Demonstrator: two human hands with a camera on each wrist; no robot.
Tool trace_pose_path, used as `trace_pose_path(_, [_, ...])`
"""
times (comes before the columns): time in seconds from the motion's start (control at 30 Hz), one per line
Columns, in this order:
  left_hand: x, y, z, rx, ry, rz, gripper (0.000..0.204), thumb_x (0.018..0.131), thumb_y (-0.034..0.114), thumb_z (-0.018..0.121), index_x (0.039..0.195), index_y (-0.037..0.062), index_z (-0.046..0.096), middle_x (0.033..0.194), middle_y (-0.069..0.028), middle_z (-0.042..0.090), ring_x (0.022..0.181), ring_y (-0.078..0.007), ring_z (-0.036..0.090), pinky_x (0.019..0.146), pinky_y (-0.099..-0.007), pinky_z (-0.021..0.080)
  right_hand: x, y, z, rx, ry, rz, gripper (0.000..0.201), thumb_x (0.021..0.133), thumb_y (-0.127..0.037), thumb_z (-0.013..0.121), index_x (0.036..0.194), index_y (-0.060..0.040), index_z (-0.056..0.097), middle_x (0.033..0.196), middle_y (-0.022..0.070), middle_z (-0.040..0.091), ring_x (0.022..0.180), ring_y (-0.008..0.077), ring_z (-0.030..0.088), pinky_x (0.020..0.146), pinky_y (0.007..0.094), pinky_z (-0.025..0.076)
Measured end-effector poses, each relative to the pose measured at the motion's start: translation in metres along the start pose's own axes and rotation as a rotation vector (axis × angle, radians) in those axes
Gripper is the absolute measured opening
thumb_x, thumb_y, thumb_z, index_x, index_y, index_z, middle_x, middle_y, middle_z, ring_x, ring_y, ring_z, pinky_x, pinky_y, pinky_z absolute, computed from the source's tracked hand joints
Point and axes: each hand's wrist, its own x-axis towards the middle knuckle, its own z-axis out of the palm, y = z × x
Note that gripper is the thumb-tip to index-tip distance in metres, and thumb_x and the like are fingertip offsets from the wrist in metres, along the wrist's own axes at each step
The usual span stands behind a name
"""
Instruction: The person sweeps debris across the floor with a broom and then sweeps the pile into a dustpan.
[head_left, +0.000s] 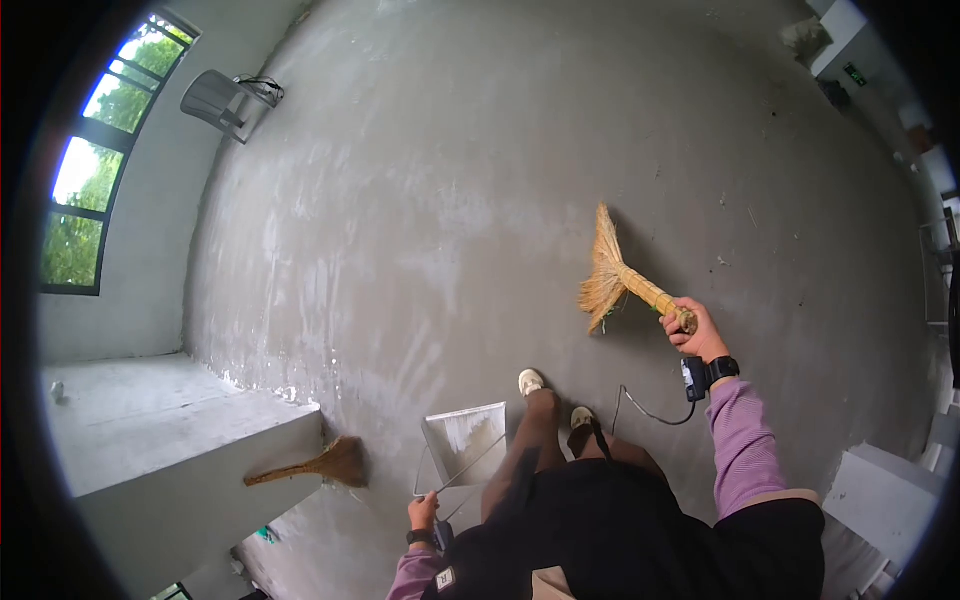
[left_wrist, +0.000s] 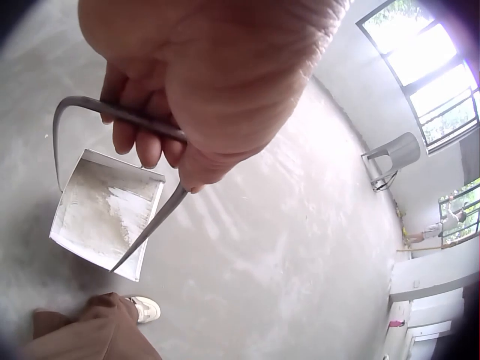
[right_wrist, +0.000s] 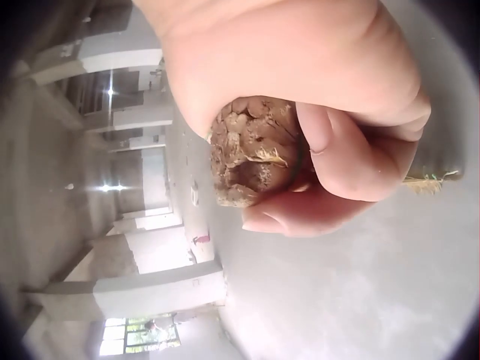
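Observation:
My right hand grips a straw hand broom near the end of its bound handle. The broom's fanned bristles point away to the left over the grey floor. In the right wrist view the fingers curl round the handle's rough brown butt end. Down by the left leg, my left hand holds the thin metal handle of a dustpan. The dustpan is a pale, open-fronted scoop hanging below that hand, its inside smeared with dust.
A second straw broom leans against a white ledge on the left. A grey plastic chair stands by the windowed wall. Small bits of debris dot the floor at right. A white block sits at lower right.

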Motion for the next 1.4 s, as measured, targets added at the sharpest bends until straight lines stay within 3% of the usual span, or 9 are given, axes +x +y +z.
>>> trace_pose_path(0.13, [0.026,0.042,-0.003,0.027,-0.048,0.024,0.029,0.076,0.026,0.062,0.073,-0.0024,0.062,0.066,-0.0058,0.060,0.059,-0.0133,0.058,0.053,-0.0249,0.044,0.032,0.015,0.048,-0.050,0.011,-0.039,0.021,0.076,-0.022,0.058,0.087,-0.0091,0.044,0.065,0.0050,0.050,0.045,0.0126,0.047,0.033,0.0208,0.028])
trace_pose_path(0.3, [0.050,0.104,0.016,0.104,-0.099,0.083,0.026,0.077,0.023,0.063,0.074,-0.0020,0.061,0.065,-0.0040,0.059,0.058,-0.0117,0.056,0.052,-0.0241,0.042,0.055,0.033,0.078,-0.079,-0.153,-0.011,0.018,0.076,-0.020,0.057,0.085,-0.0107,0.045,0.064,0.0058,0.050,0.048,0.0132,0.047,0.035,0.0213,0.028])
trace_pose_path(0.47, [0.077,0.182,0.058,0.185,-0.116,0.179,0.029,0.076,0.025,0.062,0.073,-0.0034,0.062,0.065,-0.0063,0.060,0.056,-0.0127,0.055,0.051,-0.0255,0.041,0.089,-0.014,0.113,0.149,-0.370,0.175,0.027,0.077,-0.020,0.054,0.095,-0.0044,0.042,0.068,0.0010,0.046,0.052,0.0084,0.043,0.037,0.0188,0.027])
trace_pose_path(0.53, [0.070,0.222,0.075,0.204,-0.099,0.227,0.032,0.075,0.028,0.062,0.071,-0.0036,0.062,0.064,-0.0089,0.061,0.054,-0.0138,0.054,0.050,-0.0272,0.041,0.119,-0.033,0.121,0.233,-0.388,0.265,0.022,0.075,-0.018,0.057,0.086,-0.0072,0.041,0.064,0.0028,0.046,0.046,0.0094,0.043,0.035,0.0189,0.025])
trace_pose_path(0.77, [0.068,0.352,0.103,0.153,-0.090,0.312,0.022,0.071,0.019,0.064,0.067,-0.0031,0.062,0.061,-0.0059,0.059,0.054,-0.0107,0.052,0.049,-0.0246,0.039,0.125,-0.146,0.084,0.446,-0.412,0.160,0.026,0.073,-0.017,0.060,0.086,-0.0023,0.044,0.064,-0.0004,0.043,0.046,0.0055,0.039,0.037,0.0159,0.023])
trace_pose_path(1.0, [0.062,0.534,0.174,0.259,-0.175,0.343,0.025,0.076,0.022,0.063,0.071,-0.0025,0.059,0.064,-0.0054,0.058,0.055,-0.0121,0.054,0.051,-0.0245,0.044,0.064,-0.287,0.021,0.482,-0.264,-0.094,0.023,0.077,-0.019,0.056,0.086,-0.0010,0.046,0.064,0.0039,0.048,0.050,0.0100,0.044,0.039,0.0192,0.029])
trace_pose_path(1.13, [0.056,0.655,0.184,0.316,-0.242,0.355,0.026,0.077,0.022,0.062,0.071,-0.0031,0.059,0.063,-0.0065,0.058,0.052,-0.0135,0.055,0.048,-0.0244,0.043,-0.004,-0.338,0.070,0.213,-0.138,-0.271,0.014,0.076,-0.017,0.052,0.077,-0.0050,0.046,0.065,0.0028,0.048,0.053,0.0125,0.047,0.043,0.0233,0.036])
trace_pose_path(1.17, [0.074,0.741,0.174,0.356,-0.244,0.343,0.027,0.077,0.022,0.062,0.072,-0.0034,0.059,0.062,-0.0072,0.057,0.050,-0.0148,0.055,0.045,-0.0247,0.043,-0.015,-0.378,0.124,0.228,-0.138,-0.291,0.013,0.076,-0.017,0.053,0.079,-0.0049,0.047,0.064,0.0046,0.050,0.053,0.0140,0.048,0.044,0.0243,0.037])
trace_pose_path(1.4, [0.128,0.934,0.222,0.441,-0.398,0.420,0.027,0.076,0.024,0.063,0.069,-0.0017,0.057,0.060,-0.0067,0.056,0.047,-0.0142,0.054,0.040,-0.0244,0.040,-0.082,-0.344,0.168,0.145,0.106,-0.428,0.019,0.075,-0.009,0.055,0.089,0.0023,0.051,0.077,0.0112,0.059,0.066,0.0189,0.059,0.058,0.0296,0.049])
